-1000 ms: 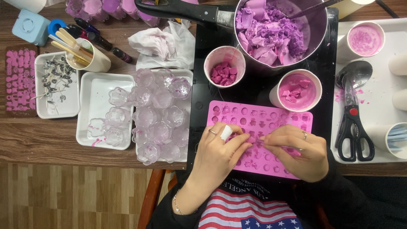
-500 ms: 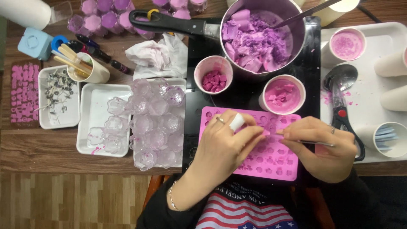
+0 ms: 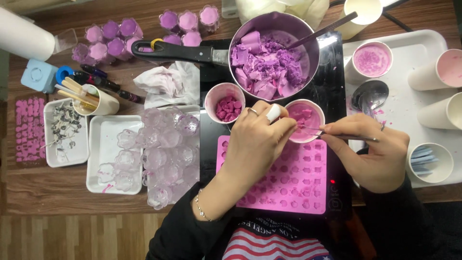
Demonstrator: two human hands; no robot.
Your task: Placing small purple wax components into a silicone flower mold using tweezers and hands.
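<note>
Pink paper cup [image 3: 305,121] is sitting just above the pink silicone mould [image 3: 284,178] on the bench — the left hand [image 3: 257,139] is steadying its rim, the right hand [image 3: 368,149] is pinching thin tweezers [image 3: 337,136] into it.

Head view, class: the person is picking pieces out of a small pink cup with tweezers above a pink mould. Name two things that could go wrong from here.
1. The left hand steadies the cup only at its rim; it might tip onto the pink mould.
2. The right hand holds the thin tweezers nearly flat; a piece could slip off.
</note>
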